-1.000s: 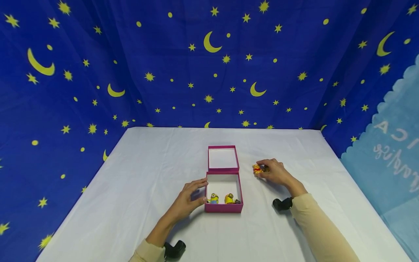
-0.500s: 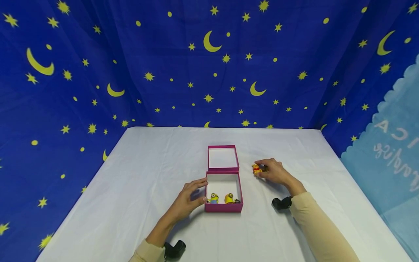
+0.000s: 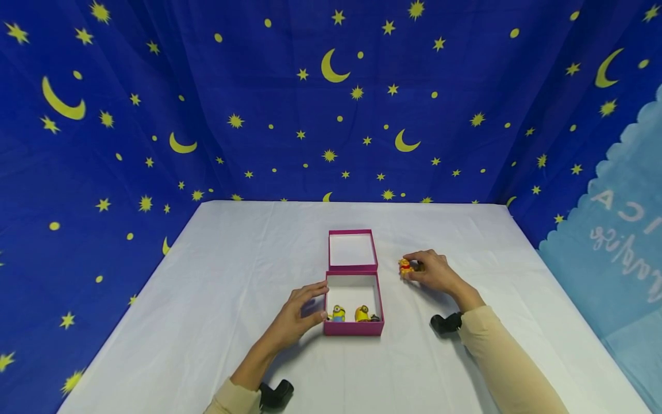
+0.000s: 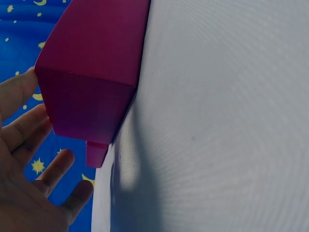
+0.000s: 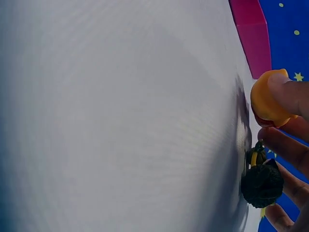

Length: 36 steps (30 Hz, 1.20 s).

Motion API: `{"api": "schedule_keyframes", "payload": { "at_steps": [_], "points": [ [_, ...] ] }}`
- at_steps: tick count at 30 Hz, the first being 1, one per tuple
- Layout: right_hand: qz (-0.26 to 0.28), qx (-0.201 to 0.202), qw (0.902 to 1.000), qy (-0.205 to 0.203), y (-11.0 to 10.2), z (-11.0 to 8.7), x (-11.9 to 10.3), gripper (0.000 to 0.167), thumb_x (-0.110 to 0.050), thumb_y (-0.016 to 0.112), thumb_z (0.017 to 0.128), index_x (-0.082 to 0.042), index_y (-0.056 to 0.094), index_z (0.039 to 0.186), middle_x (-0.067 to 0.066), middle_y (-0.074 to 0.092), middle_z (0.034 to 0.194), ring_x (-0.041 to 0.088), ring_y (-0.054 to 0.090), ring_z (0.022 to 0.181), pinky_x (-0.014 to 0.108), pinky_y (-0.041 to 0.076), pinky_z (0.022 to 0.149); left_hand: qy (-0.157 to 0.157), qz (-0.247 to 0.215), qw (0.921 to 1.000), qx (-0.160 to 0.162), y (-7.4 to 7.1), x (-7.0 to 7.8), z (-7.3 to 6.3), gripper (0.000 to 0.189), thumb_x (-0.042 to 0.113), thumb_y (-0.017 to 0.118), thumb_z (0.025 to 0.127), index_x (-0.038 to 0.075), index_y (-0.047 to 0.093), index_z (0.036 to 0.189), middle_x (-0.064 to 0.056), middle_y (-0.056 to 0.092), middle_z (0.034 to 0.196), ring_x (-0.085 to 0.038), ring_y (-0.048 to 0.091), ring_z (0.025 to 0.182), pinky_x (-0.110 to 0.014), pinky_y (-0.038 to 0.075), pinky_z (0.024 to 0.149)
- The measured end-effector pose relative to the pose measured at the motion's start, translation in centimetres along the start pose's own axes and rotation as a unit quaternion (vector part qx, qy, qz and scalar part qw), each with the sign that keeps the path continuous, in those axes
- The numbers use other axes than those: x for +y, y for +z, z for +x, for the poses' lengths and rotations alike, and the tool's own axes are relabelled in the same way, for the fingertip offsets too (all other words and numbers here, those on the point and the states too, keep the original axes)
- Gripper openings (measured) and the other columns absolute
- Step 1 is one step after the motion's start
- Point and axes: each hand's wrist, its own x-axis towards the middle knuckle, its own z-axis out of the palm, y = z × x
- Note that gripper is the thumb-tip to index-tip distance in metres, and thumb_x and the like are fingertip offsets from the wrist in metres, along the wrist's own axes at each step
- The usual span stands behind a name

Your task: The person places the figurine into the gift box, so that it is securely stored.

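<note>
My right hand (image 3: 433,271) pinches a small Winnie the Pooh figurine (image 3: 405,266), orange-yellow with a red shirt, to the right of the box. In the right wrist view the thumb presses on the figurine's yellow back (image 5: 265,99). A dark green figure (image 5: 262,183) stands close by, next to the other fingers; whether they touch it I cannot tell. With extended fingers, my left hand (image 3: 296,319) touches the left wall of the magenta box (image 3: 354,329). Inside the box, along its near wall, sit two yellow Minion figurines (image 3: 338,313) and a small dark item (image 3: 374,318).
The box's lid (image 3: 354,268), white inside, lies against its far side. White cloth (image 3: 258,247) covers the table. A blue curtain with moons and stars (image 3: 289,103) rises behind and beside it. Black wrist mounts (image 3: 446,323) stick out from both sleeves.
Almost nothing differs. The right hand and the Winnie the Pooh figurine shift by a tiny amount, and the left hand stays at the box.
</note>
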Motion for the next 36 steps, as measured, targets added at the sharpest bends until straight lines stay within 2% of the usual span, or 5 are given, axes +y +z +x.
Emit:
{"api": "schedule_keyframes", "payload": {
  "at_steps": [7,15,28,36],
  "points": [
    [0.001,0.014,0.9999,-0.001,0.0,-0.3,-0.2,0.047,-0.03,0.072,0.081,-0.011,0.062,0.123,0.01,0.064,0.121,0.03,0.05,0.111,0.043,0.029,0.086,0.003,0.002,1.0,0.0,0.0,-0.1,-0.1,0.05,0.023,0.069,0.085,0.011,0.055,0.132,0.004,0.046,0.145,-0.018,0.037,0.127,-0.043,0.034,0.105],
    [0.013,0.017,0.9998,0.005,-0.3,-0.6,-0.9,0.048,-0.035,0.072,0.081,-0.012,0.063,0.122,0.009,0.064,0.119,0.028,0.047,0.112,0.041,0.027,0.087,-0.002,0.0,1.0,0.0,0.0,0.0,0.0,0.05,0.022,0.069,0.085,0.011,0.055,0.132,0.005,0.045,0.146,-0.018,0.037,0.128,-0.046,0.034,0.106],
    [0.035,0.031,0.9988,-0.017,-0.9,-1.2,-3.0,0.049,-0.035,0.074,0.08,-0.013,0.063,0.122,0.006,0.066,0.113,0.026,0.051,0.104,0.037,0.026,0.083,-0.001,0.001,1.0,-0.001,-0.1,0.2,0.0,0.05,0.02,0.069,0.085,0.011,0.055,0.132,0.004,0.046,0.146,-0.018,0.038,0.126,-0.047,0.034,0.105],
    [0.054,0.051,0.9963,-0.044,-0.9,-1.8,-4.4,0.046,-0.033,0.075,0.08,-0.014,0.064,0.12,0.004,0.067,0.115,0.028,0.053,0.103,0.037,0.028,0.084,0.015,0.012,0.9998,0.007,0.0,0.0,-0.1,0.049,0.022,0.068,0.086,0.009,0.055,0.131,0.001,0.047,0.145,-0.021,0.04,0.125,-0.044,0.036,0.103]
  ]
}}
